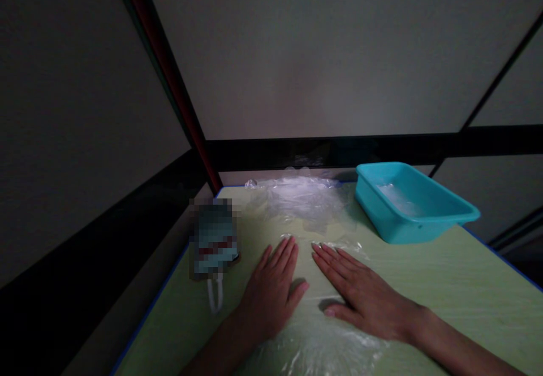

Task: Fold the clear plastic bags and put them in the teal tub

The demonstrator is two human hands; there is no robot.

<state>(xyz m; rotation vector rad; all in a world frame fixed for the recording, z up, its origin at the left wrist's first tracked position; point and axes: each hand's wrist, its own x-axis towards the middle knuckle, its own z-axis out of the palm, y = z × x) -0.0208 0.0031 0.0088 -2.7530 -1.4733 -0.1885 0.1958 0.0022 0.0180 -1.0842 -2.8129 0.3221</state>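
A thin, clear plastic sheet point(326, 348) lies on the table under both of my hands. Its near part is crinkled and catches the light, and I cannot make out its exact kind. My left hand point(274, 294) rests flat on it, fingers stretched forward and thumb out to the side. Opposite, my right hand point(365, 294) lies flat too, fingertips pointing inward and forward. A narrow gap separates the two hands. Just beyond the fingertips, the sheet's far edge point(348, 246) shows as a shiny, wrinkled line.
A pile of clear, thin plastic point(303, 195) lies at the table's back edge. At the back right stands a turquoise plastic basin point(416, 229) with some clear plastic inside. To the left is a pixelated object point(214, 240) with a white loop point(215, 294). Panelled walls border the pale green table point(458, 285).
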